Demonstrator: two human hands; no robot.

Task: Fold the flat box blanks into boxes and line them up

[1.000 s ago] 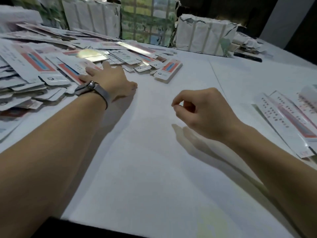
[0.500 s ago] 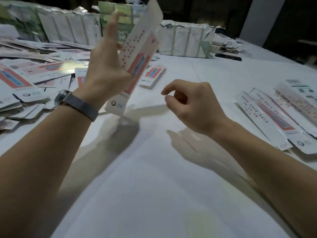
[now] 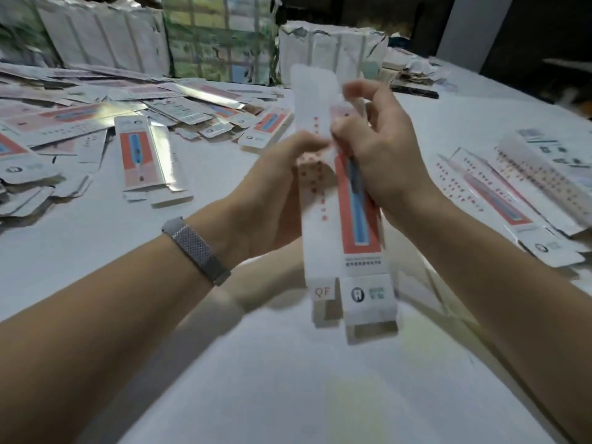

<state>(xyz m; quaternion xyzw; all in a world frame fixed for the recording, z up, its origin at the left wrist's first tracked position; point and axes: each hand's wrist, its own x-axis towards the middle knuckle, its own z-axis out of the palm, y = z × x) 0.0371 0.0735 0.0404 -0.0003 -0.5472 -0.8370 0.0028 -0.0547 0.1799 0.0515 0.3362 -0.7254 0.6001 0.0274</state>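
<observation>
Both hands (image 3: 326, 174) clamped on box blank (image 3: 344, 225), raised above bare table (image 3: 256, 363).

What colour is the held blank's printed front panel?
Red-orange with a blue central stripe, on the box blank; head view.

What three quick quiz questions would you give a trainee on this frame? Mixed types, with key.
1. True or false: the box blank lies flat on the table.
2. Which holds the blank? A) left hand only B) right hand only C) both
3. Fill in: the loose pile of blanks lies to the person's ____.

Key: 1 false, it is held up above the table; 2 C; 3 left.
</observation>
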